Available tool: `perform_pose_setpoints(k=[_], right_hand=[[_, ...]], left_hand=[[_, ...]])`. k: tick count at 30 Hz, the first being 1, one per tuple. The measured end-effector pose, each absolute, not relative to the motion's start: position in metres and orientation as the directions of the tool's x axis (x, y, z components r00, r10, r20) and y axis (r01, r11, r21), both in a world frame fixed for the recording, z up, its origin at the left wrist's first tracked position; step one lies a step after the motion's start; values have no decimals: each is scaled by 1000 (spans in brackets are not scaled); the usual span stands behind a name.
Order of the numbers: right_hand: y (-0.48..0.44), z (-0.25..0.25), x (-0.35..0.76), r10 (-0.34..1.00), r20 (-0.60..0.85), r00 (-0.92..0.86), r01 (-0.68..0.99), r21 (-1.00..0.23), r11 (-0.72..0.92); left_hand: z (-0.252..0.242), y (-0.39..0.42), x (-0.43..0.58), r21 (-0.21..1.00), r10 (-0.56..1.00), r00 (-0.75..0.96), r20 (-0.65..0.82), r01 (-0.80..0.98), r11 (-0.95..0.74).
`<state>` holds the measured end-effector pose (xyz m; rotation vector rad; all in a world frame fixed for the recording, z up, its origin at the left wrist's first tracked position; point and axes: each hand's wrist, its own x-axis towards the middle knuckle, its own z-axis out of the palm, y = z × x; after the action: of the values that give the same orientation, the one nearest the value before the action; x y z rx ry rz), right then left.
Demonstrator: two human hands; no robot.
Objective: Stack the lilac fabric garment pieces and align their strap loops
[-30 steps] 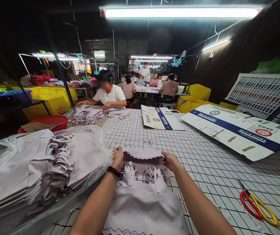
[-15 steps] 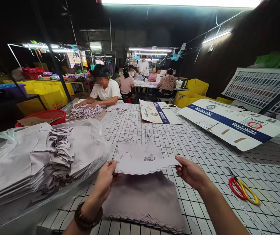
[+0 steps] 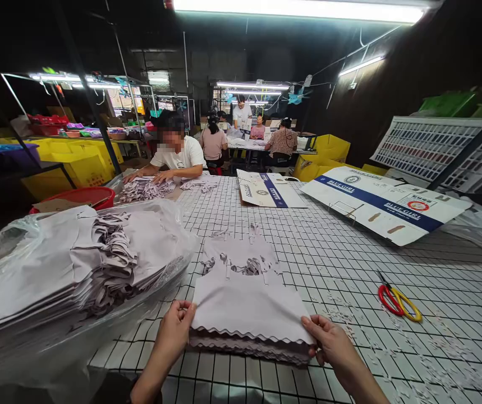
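Note:
A pale mauve camisole (image 3: pixel 251 300) with thin straps and a wavy hem lies nearly flat over a pile of similar camisoles (image 3: pixel 249 349), whose scalloped edges show beneath it. My left hand (image 3: pixel 176 326) pinches its left lower edge between thumb and fingers. At the opposite corner of the hem, my right hand (image 3: pixel 325 336) grips the fabric the same way. Loose straps (image 3: pixel 254 264) bunch up beyond the neckline. Scissors (image 3: pixel 398 297) with one red and one yellow handle rest on the checked table (image 3: pixel 329 247), to the right of the pile.
On the left, a clear plastic bag (image 3: pixel 167 224) holds a tall stack of folded garments (image 3: pixel 55 258). Flattened cartons (image 3: pixel 386 205) lie toward the back right. Small scraps (image 3: pixel 443 342) litter the right side. Across the table, a co-worker (image 3: pixel 177 148) handles a fabric heap (image 3: pixel 146 188).
Both hands have come down and nearer with the camisole, which now lies spread over the pile instead of being held up folded. The view has shifted slightly.

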<state>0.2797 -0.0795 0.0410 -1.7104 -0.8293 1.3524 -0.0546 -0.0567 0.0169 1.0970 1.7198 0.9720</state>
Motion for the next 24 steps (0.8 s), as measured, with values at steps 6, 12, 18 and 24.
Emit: perform_pose_setpoints(k=[6,12,18,24], right_hand=[[-90,27,274,843,-448,297,240,-820,-520],[-89,18,280,870,-398,290,276,-836,-474],[-87,0,293,882,-407,240,312,-828,-466],[-41,39,303,908,-156,389,612,-692,-382]], left_hand=[[18,-70,-61,848,949,-213,-230,435,303],[16,-72,-61,804,948,-235,-214,509,308],[13,-72,-61,757,954,-222,-203,583,297],[24,-55,-54,624,964,-242,111,772,122]])
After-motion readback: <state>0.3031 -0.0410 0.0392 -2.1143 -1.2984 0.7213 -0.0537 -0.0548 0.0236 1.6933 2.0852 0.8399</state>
